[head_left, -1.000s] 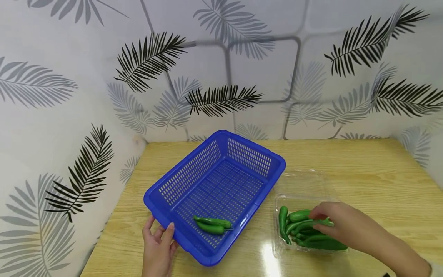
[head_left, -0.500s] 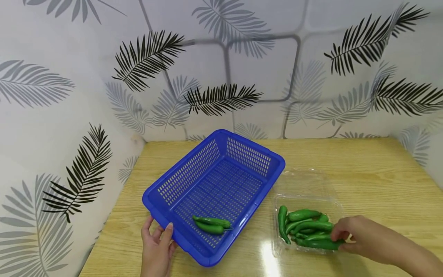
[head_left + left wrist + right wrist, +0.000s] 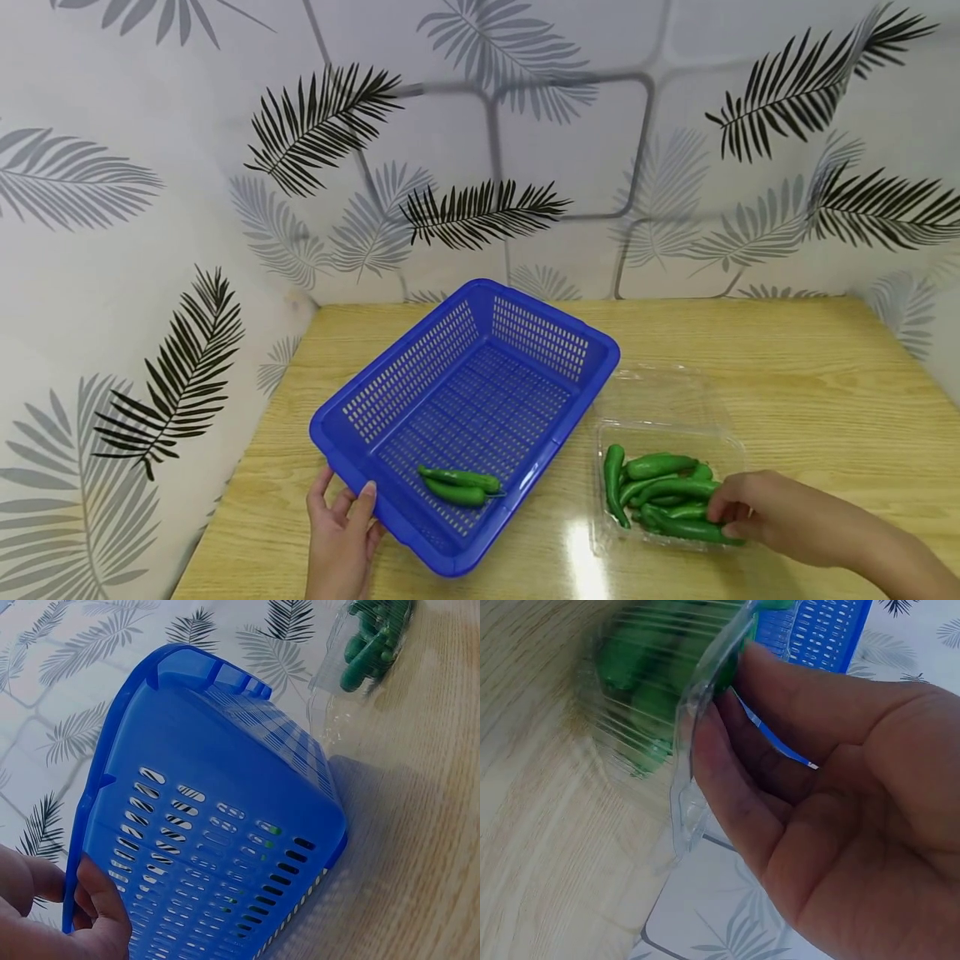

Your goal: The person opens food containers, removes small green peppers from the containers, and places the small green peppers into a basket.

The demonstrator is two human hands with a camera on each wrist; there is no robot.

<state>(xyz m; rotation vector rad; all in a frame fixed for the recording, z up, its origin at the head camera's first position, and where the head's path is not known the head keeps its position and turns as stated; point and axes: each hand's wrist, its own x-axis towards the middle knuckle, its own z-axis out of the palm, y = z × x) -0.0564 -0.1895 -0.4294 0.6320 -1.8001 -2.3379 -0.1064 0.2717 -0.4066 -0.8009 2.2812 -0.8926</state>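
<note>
My left hand (image 3: 341, 533) grips the near-left rim of a blue plastic basket (image 3: 487, 375), thumb on top and fingers beneath. Two green chili peppers (image 3: 459, 482) lie in that basket at its near end. To the right stands a clear plastic box (image 3: 675, 428), its lid folded back, with several green peppers inside. Over the box's right side, my right hand (image 3: 780, 518) pinches the end of a long green chili pepper (image 3: 690, 529) between thumb and fingers. In the right wrist view the fingertips (image 3: 709, 742) are at the box rim and partly hide the peppers.
Both containers stand on a wooden table (image 3: 825, 375), the box beside the basket's right edge. A wall (image 3: 450, 150) with a leaf pattern rises behind the table and along its left side.
My right hand moved from above the middle of the peppers to the box's right side and took the end of one. The left hand and the basket have stayed put.
</note>
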